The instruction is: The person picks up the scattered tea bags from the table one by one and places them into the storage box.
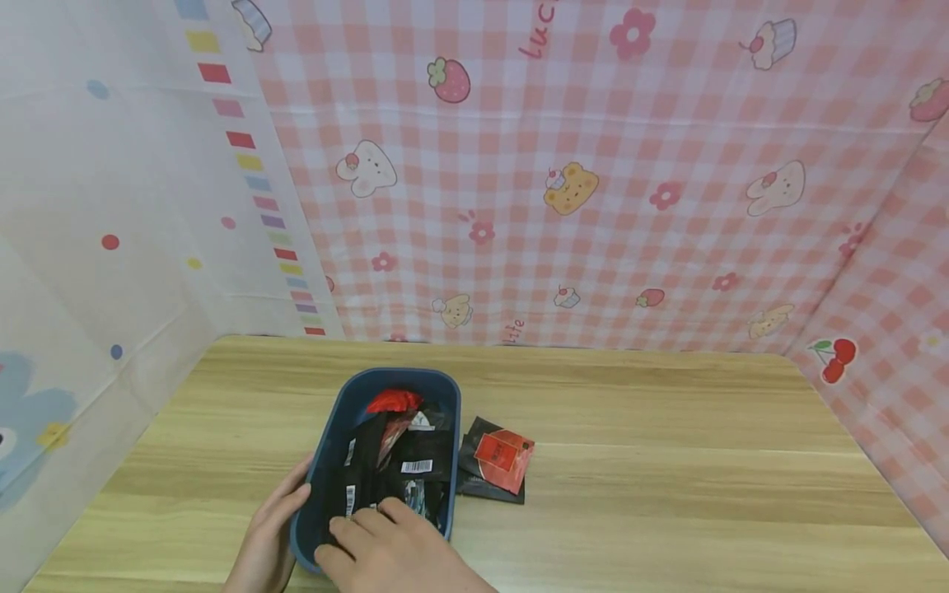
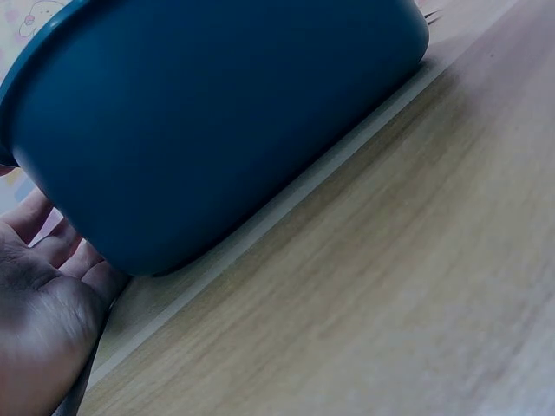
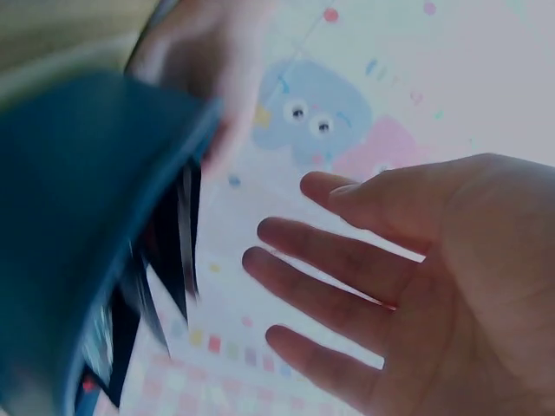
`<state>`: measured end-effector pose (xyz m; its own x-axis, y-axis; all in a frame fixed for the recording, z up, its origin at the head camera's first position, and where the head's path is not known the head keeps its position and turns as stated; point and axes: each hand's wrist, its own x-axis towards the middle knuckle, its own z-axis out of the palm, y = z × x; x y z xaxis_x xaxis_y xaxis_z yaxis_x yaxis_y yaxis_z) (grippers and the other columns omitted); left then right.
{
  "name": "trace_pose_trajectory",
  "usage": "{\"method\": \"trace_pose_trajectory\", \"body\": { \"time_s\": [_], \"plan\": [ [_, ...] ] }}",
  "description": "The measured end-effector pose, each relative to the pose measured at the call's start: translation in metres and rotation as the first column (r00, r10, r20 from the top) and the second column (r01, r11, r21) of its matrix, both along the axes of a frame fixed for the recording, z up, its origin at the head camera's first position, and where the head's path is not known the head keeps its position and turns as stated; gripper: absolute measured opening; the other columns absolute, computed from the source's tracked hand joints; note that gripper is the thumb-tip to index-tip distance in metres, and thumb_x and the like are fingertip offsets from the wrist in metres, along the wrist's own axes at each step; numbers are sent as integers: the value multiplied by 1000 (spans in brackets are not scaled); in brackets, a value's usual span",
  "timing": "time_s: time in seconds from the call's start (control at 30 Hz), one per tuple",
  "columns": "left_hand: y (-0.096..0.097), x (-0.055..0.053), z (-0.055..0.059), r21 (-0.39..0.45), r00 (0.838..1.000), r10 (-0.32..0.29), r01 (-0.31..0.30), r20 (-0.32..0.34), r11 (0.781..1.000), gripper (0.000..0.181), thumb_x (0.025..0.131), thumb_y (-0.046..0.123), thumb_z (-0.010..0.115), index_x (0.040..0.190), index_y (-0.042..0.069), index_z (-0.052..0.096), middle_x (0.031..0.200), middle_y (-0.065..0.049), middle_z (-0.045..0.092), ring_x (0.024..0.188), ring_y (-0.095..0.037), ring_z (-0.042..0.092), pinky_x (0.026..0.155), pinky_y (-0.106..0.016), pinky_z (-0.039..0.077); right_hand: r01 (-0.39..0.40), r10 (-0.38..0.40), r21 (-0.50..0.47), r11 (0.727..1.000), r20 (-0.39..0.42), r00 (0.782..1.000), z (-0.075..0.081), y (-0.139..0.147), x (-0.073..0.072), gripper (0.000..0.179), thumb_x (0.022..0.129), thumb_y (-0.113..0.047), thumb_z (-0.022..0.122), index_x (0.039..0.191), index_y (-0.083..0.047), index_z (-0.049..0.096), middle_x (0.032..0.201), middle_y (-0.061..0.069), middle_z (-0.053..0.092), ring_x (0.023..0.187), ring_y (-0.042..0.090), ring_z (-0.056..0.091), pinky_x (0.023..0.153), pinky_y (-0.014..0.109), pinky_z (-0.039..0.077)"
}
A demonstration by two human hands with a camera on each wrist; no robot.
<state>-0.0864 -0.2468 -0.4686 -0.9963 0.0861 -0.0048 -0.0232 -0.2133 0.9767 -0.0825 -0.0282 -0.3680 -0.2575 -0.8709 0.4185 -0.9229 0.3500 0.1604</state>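
Note:
A deep blue plastic bin (image 1: 456,412) sits on the table, filled with black packets (image 1: 433,447) bearing white barcode labels and a shiny red packet (image 1: 395,401) toward its far end. My left hand (image 1: 270,527) rests against the bin's outer left side, its thumb tip by the rim. In the left wrist view, those fingers lie along the blue wall (image 2: 217,130). My right hand (image 1: 393,548) is over the near end of the bin and hides part of the contents. The right wrist view shows its fingers (image 3: 334,247) spread and extended, holding nothing.
Just right of the bin, a red-and-black packet (image 1: 511,465) lies on top of a black packet (image 1: 493,492). The wood-grain table (image 1: 689,478) stretches to the right. Patterned cloth (image 1: 504,165) hangs along the back and both sides.

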Motion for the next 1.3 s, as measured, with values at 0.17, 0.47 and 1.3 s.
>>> {"method": "trace_pose_trajectory", "body": {
  "time_s": [0.17, 0.47, 1.3],
  "plan": [
    [1, 0, -1, 14, 999, 22, -23, 28, 1000, 57, 103, 21, 28, 148, -7, 5, 122, 32, 53, 112, 8, 51, 87, -14, 51, 138, -148, 83, 987, 129, 981, 18, 18, -15, 34, 87, -33, 61, 119, -20, 63, 118, -2, 68, 107, 11, 59, 92, 29, 52],
    [1, 0, 0, -38, 996, 64, -62, 65, 997, 60, 103, 26, 31, 149, -5, 8, 121, 34, 50, 112, 13, 48, 87, -10, 48, 416, -412, 14, 909, 174, 894, 15, 44, -53, 23, 86, -16, 63, 108, -14, 68, 108, 1, 73, 97, 16, 64, 83, 35, 55],
    [2, -2, 1, -33, 993, 66, -63, 98, 997, 60, 103, 26, 31, 149, -3, 8, 116, 39, 52, 109, 14, 49, 86, -10, 49, 552, -639, 337, 763, 519, 567, -21, 74, -97, 70, 63, -32, 83, 124, -6, 59, 102, 11, 73, 85, 25, 63, 77, 46, 53]
  ]
}}
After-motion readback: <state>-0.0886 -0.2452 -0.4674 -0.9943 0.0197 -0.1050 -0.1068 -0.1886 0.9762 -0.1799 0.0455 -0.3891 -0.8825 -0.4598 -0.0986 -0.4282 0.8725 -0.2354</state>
